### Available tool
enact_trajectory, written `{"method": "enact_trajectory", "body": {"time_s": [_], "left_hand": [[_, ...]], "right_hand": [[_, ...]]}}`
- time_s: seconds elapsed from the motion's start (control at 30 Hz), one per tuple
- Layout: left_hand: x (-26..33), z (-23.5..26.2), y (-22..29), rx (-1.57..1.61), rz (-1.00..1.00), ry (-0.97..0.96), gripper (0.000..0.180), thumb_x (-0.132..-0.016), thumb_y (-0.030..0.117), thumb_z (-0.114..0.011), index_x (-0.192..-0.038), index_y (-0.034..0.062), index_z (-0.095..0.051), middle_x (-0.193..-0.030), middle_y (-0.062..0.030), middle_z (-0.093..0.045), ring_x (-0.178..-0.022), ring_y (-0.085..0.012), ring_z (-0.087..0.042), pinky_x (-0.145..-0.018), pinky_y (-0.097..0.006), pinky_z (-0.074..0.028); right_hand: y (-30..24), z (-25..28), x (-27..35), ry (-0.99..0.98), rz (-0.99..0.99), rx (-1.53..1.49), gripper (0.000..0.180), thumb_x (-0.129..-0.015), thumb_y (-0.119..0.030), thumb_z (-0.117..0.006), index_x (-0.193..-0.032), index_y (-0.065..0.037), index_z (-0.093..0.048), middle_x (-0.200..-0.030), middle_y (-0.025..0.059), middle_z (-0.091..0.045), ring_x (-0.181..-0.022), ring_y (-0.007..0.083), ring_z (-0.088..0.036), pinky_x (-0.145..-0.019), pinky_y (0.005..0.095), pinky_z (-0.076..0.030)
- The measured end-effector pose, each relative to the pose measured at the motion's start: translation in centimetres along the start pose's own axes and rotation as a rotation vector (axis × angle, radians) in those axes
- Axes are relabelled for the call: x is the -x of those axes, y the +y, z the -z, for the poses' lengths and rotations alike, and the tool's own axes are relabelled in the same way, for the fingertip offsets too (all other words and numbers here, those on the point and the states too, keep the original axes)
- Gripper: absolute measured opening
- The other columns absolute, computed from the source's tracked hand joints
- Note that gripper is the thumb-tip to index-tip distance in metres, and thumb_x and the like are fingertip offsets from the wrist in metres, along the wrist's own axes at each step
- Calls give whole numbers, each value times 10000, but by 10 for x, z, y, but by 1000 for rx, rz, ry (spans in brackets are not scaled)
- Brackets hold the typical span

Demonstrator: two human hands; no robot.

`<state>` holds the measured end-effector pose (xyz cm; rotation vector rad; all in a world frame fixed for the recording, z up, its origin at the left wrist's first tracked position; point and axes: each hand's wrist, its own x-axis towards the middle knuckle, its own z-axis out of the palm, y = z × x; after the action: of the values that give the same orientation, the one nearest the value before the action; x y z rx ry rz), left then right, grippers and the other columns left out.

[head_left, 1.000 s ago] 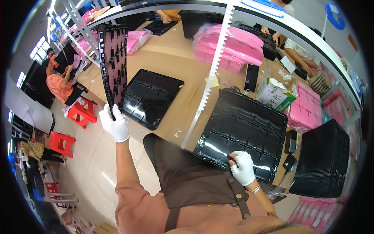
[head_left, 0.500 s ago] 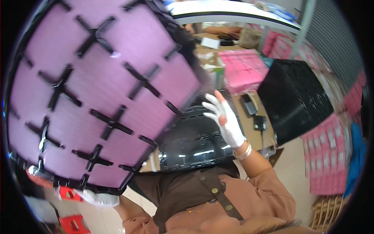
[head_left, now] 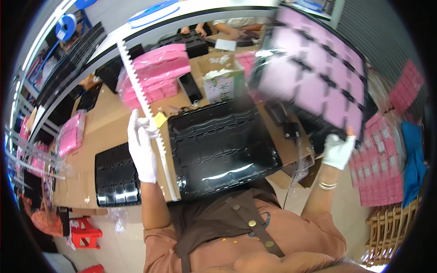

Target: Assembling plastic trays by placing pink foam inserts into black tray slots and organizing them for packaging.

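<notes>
My right hand (head_left: 339, 150), in a white glove with bare fingertips, grips the lower edge of a black tray with pink compartments (head_left: 314, 75). The tray is tilted and blurred at the right, over the dark stack there. My gloved left hand (head_left: 142, 150) has its index finger extended and the other fingers loosely bent. Its fingers overlap a long white toothed strip (head_left: 135, 82); a firm hold does not show. In front of me a glossy black moulded tray (head_left: 223, 150) lies on the cardboard-covered table. Left of my left wrist lies a smaller black tray (head_left: 117, 175).
Behind the tray are pink packs (head_left: 157, 73), a phone (head_left: 190, 88) and an open carton (head_left: 223, 82). Another person's hands (head_left: 234, 32) show at the far side. Pink stacks (head_left: 375, 168) stand at the right, a red stool (head_left: 85, 233) at lower left.
The pink tray has swung from the left to the right, passing from my left hand to my right. My left hand has risen to the white strip. The view has shifted left.
</notes>
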<state>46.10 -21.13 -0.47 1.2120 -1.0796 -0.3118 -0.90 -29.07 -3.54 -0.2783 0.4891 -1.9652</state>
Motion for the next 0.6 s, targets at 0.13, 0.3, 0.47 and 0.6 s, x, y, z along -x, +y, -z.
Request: {"method": "enact_trajectory", "body": {"time_s": [0.13,0.3,0.47,0.6], "left_hand": [[-16,47,-59,145,210,255,409,-971,229,-507,-1326,28,-472,-1019,-34,-569,-784,-84,-568,-679,-209,-468],[-6,104,-159,-24,456,414,337,-937,173,-519,-1235,22,-562,-1036,-44,-611,-737,-89,-556,-629,-223,-453],[17,115,-227,-391,600,60,432,-918,292,-579,-1247,12,-561,-1138,-91,-638,-758,-110,-590,-609,-266,-488],[17,86,-239,-66,857,-243,402,-884,338,-656,-1085,-9,-640,-898,-58,-689,-640,-65,-586,-511,-209,-410]], "right_hand": [[-41,63,-82,-5,212,31,235,-927,-123,-533,-1072,62,-515,-865,191,-583,-767,288,-629,-740,375,-592],[-25,64,-105,-65,350,114,319,-958,-88,-479,-1189,126,-427,-1130,291,-449,-1042,396,-528,-961,482,-498],[42,22,-46,-15,-109,200,474,-951,-238,-550,-1282,71,-411,-1164,200,-503,-1013,270,-549,-860,411,-524],[145,-44,36,-523,-236,826,368,-916,-281,-597,-1109,32,-579,-943,76,-589,-750,127,-529,-667,270,-448]]}}
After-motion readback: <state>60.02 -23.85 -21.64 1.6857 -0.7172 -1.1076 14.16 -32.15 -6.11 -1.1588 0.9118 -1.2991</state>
